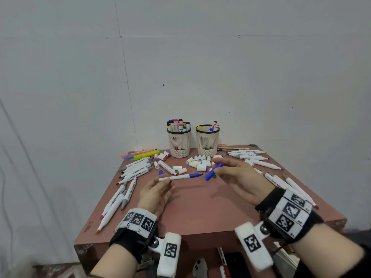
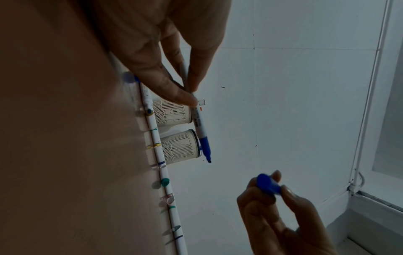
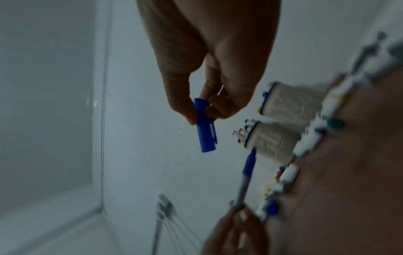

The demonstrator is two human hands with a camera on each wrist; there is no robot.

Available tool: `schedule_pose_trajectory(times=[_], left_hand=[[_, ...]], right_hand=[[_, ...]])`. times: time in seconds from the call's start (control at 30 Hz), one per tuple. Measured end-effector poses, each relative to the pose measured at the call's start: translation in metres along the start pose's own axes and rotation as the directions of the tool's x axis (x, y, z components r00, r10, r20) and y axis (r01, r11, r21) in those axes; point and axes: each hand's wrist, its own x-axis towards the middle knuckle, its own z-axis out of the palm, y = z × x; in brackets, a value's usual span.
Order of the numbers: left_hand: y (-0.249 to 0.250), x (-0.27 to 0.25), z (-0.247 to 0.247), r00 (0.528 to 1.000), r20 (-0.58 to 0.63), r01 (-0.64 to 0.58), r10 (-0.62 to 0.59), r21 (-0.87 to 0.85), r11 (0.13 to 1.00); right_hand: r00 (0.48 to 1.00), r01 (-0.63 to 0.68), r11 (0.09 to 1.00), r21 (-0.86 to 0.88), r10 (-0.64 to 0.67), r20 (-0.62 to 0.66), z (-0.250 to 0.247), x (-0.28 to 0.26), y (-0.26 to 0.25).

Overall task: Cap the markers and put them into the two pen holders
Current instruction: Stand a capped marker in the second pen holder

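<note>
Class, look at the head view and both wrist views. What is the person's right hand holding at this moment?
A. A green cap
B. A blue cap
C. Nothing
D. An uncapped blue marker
B: the right hand pinches the blue cap in its fingers, clear of the uncapped blue marker that the left hand holds, tip toward the cap.
</note>
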Motion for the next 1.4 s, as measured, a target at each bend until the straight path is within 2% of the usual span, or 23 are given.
schedule_pose_trajectory(times=[0.07,0.2,0.33,0.43,0.63,0.9,1.4], left_hand=[[-0.001,0.0,-0.001,1.0,0.006,-0.007,0.007,-0.003,1.0],[-0.002,0.003,-0.003,1.0,-0.001,-0.025,0.025,0.008,1.0],[-0.002,0.005,-0.004,0.999,0.008,-0.042,0.042,0.002,0.999],[-0.003,0.009,-0.006,0.998,0.012,-0.065,0.065,0.004,0.998],[-0.005,0.012,-0.009,0.995,0.014,-0.103,0.103,0.017,0.995],[-0.005,0.011,-0.01,0.991,0.044,-0.129,0.128,0.019,0.991],[-0.003,0.007,-0.009,0.99,0.067,-0.125,0.125,-0.005,0.992]], right_hand=[[0.999,-0.001,0.983,0.182,0.007,-0.035,0.003,-0.002,0.008],[0.977,0.114,0.897,0.428,-0.022,-0.214,0.009,0.002,0.023],[0.943,0.171,0.82,0.546,0.025,-0.332,0.008,0.009,0.036],[0.928,0.185,0.812,0.553,0.042,-0.371,0.008,0.015,0.046],[0.93,0.235,0.822,0.519,-0.035,-0.365,0.002,0.022,0.06],[0.945,0.155,0.883,0.442,-0.002,-0.327,0.002,0.02,0.061],[0.968,0.117,0.899,0.422,-0.008,-0.251,0.005,0.015,0.057]])
